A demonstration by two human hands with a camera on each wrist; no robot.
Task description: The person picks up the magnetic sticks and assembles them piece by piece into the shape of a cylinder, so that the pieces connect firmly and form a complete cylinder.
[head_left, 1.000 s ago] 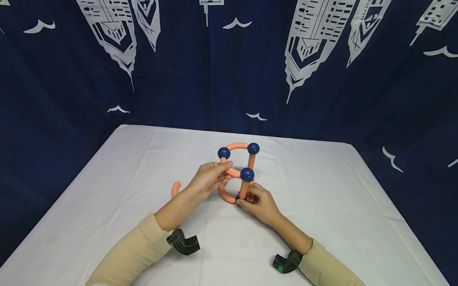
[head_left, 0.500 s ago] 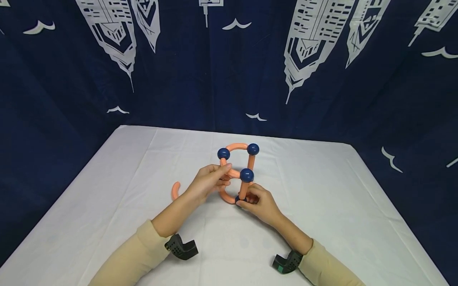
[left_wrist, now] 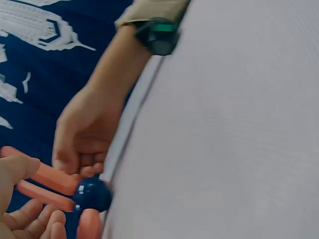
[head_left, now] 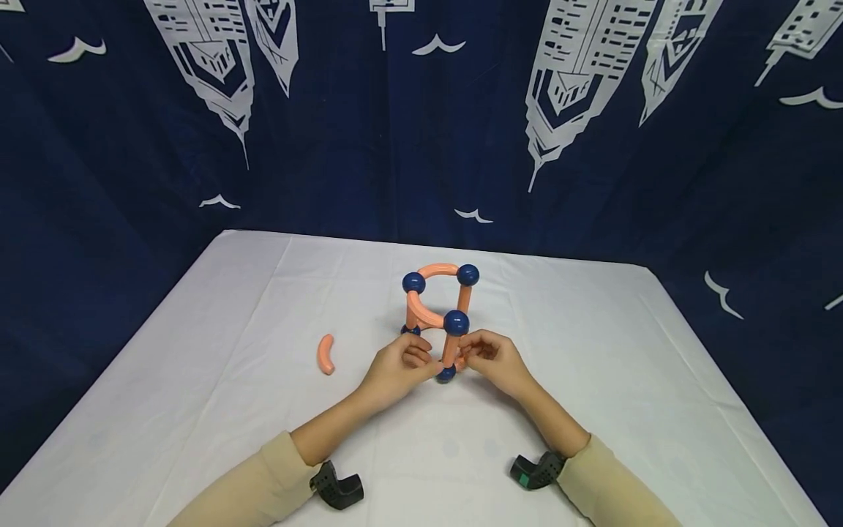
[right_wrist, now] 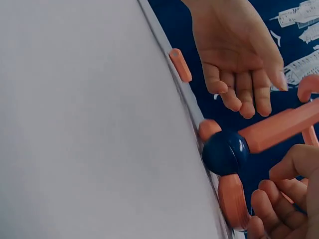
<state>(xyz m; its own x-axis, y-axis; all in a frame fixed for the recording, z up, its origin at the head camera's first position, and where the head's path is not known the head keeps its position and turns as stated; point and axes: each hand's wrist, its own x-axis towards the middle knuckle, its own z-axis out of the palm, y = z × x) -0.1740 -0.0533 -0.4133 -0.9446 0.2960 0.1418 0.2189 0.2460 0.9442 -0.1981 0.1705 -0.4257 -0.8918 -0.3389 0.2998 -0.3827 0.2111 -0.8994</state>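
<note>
A frame of magnetic building rods and balls stands upright on the table, with dark blue balls and orange rods. Its front upper ball (head_left: 456,323) meets a curved rod (head_left: 423,311) and a front upright rod (head_left: 451,351). My left hand (head_left: 395,371) is at the lower front, thumb tip near the bottom front ball (head_left: 446,375), fingers loosely bent. In the right wrist view, a gap shows between the left hand's fingers (right_wrist: 244,94) and the frame. My right hand (head_left: 497,359) is at the frame's right side, fingers loosely bent beside the front upright.
A loose curved orange rod (head_left: 326,354) lies on the white-covered table (head_left: 197,410) to the left of the frame. Behind the table hangs a dark blue curtain (head_left: 369,161) with white building prints. A black wrist camera (head_left: 337,487) sits at each cuff.
My left hand has let go of the upper curved rod and moved down to the frame's lower front. My right hand has loosened from the bottom front ball and shifted slightly right.
</note>
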